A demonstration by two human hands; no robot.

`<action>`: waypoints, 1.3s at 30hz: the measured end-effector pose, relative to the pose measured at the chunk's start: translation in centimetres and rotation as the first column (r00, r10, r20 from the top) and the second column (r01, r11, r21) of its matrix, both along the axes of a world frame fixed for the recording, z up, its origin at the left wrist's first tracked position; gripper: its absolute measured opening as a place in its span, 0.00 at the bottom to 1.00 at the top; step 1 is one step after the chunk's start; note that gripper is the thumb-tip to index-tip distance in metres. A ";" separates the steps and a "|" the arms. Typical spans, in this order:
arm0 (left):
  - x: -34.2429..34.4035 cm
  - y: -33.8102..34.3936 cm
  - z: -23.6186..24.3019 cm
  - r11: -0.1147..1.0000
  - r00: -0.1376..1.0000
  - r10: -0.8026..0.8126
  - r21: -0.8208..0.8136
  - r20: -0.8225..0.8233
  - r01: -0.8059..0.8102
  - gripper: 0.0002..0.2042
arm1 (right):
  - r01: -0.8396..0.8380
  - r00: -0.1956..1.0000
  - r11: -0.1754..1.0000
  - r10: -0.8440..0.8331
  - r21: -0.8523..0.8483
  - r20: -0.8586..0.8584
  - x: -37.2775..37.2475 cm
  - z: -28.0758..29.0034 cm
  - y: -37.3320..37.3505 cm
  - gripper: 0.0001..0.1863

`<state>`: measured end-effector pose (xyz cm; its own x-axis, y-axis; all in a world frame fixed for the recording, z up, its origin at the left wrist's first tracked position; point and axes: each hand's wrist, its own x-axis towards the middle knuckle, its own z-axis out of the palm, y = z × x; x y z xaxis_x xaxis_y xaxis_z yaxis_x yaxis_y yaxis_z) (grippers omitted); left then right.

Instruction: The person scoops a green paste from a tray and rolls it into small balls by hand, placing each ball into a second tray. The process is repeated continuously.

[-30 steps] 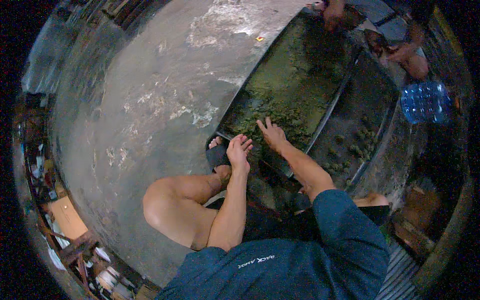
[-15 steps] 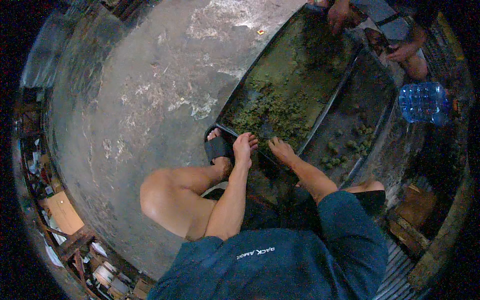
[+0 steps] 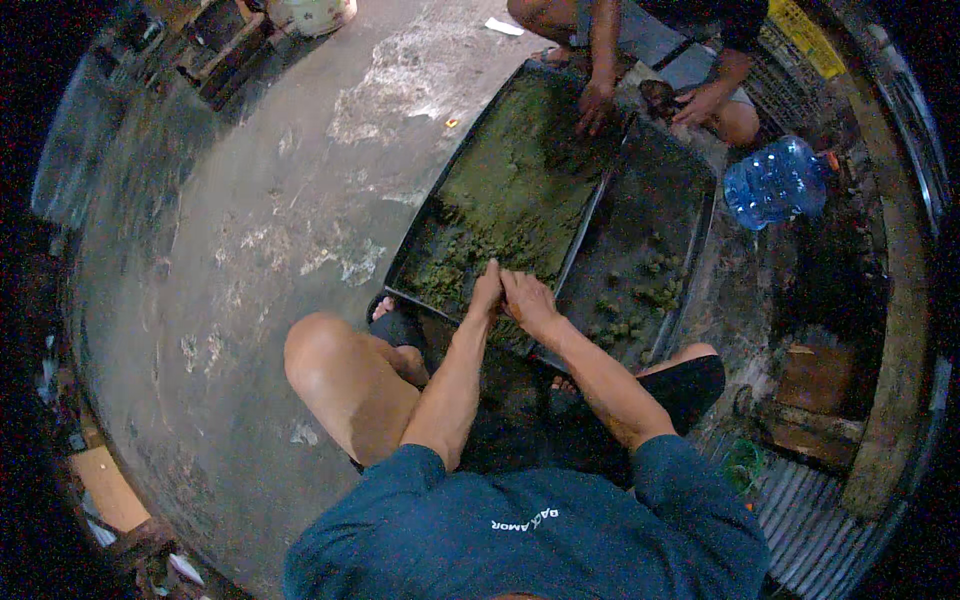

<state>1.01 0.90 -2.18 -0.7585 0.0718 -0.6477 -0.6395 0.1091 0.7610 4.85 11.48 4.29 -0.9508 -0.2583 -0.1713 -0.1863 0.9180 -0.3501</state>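
Left hand (image 3: 486,289) meets right hand (image 3: 531,299) above tray (image 3: 581,245) (green crumbs (image 3: 440,270))

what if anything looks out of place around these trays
A small red and yellow scrap on the floor left of the green-filled tray, and a white piece beyond its far corner, look odd: loose, like stray litter.

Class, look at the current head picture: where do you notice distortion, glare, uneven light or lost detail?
Head view: fisheye distortion bows the beam at right, inside a black rim; head view: small glints speckle the blue water jug; head view: the concrete floor is lit unevenly; head view: finger detail is soft where left hand and right hand meet.
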 end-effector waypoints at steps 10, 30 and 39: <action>-1.9 -0.8 10.7 0.971 0.932 -0.177 -0.211 -0.316 0.112 0.26 | 0.657 0.746 0.235 -0.334 -0.716 0.576 -1.6 5.0 5.0 0.18; 1.9 -0.9 8.1 0.984 0.952 -0.178 -0.030 -0.249 0.177 0.19 | 0.558 0.827 0.765 -0.546 -0.320 0.137 0.7 3.0 2.5 0.26; 0.9 0.8 3.7 0.996 0.937 -0.087 -0.038 -0.340 0.079 0.14 | 0.561 0.827 0.789 -0.536 -0.250 0.168 0.1 0.0 3.8 0.23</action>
<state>1.88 1.73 1.47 -0.9260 0.1315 -0.3539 -0.3304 0.1713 0.9282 4.91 15.28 4.26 -0.9320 0.2541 -0.2584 0.3608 0.7185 -0.5947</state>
